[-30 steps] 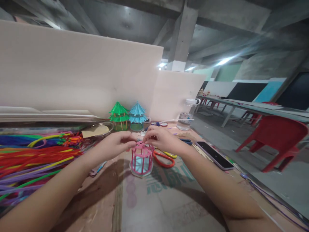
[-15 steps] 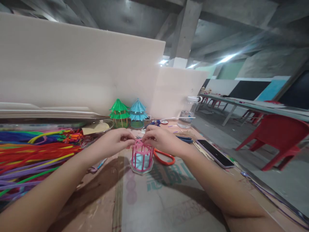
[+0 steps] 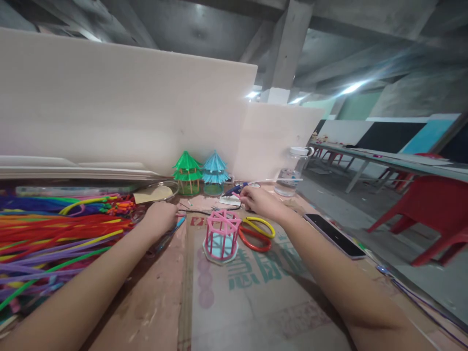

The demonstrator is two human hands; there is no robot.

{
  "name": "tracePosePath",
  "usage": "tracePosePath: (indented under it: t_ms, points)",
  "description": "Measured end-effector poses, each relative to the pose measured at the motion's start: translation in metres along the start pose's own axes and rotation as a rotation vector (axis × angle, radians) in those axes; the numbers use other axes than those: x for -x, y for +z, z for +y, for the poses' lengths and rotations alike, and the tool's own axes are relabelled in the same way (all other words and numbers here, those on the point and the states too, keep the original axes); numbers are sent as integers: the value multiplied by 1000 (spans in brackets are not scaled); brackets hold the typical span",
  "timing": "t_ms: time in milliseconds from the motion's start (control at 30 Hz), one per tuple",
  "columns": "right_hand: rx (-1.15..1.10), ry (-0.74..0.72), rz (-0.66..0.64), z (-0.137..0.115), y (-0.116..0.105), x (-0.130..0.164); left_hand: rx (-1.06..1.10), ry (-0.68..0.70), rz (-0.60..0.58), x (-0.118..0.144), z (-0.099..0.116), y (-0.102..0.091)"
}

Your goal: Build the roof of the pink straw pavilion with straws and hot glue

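Observation:
A small pink frame (image 3: 224, 225) of upright sticks and a spoked top stands on a pale blue base on the cardboard. Neither hand touches it. My left hand (image 3: 163, 219) is low at its left, beside a slim blue-handled tool (image 3: 178, 225); the fingers are hidden behind the back of the hand. Beyond the frame, to the right, my right hand (image 3: 258, 201) is closed, with a short pink stick (image 3: 237, 195) poking out from its fingertips. A dark blue glue gun (image 3: 236, 189) lies just behind those fingers.
Scissors with yellow and orange handle loops (image 3: 256, 242) lie right of the frame. Green (image 3: 186, 170) and blue (image 3: 215, 171) pagoda models stand behind, with a water bottle (image 3: 288, 180). Pipe cleaners (image 3: 62, 234) heap at left; a phone (image 3: 334, 235) lies right.
Both hands have left the top of the pink frame: the left moved left to the blue-handled tool, the right moved back and right. The yellow scissor loop is now uncovered.

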State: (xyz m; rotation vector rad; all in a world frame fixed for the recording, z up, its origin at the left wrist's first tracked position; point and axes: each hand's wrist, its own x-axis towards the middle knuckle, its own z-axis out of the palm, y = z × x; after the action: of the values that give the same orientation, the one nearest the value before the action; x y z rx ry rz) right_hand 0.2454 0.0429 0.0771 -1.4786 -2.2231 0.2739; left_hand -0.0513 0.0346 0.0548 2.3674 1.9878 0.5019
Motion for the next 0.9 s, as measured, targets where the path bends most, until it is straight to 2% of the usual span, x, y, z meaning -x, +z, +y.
tracePosePath:
  t_ms: [100, 200, 333, 433, 533, 600, 667, 733, 900]
  points:
    - [-64, 1, -6, 0, -8, 1, -130, -38, -50, 0, 0, 12]
    - [-119, 11, 6, -3, -17, 3, -204, -40, -83, 2, 1, 11]
    - [-321, 13, 33, -12, -27, 7, -260, -34, -58, 5, 8, -5]
    - [-525, -26, 7, -22, -30, 13, -223, -16, 28, 5, 19, -25]
    - [-704, -99, -60, -36, -27, 20, 176, 61, 127, 11, 37, -44]
    - [-823, -140, -112, -48, -21, 26, 516, 130, 52, 19, 52, -51]
    - [-866, -169, -122, -60, -16, 34, 724, 182, -51, 30, 67, -53]
    - [-866, -176, -133, -71, -11, 41, 814, 223, -75, 40, 80, -52]
    - [-1012, -162, -305, -81, -5, 47, 791, 321, 17, 48, 91, -49]
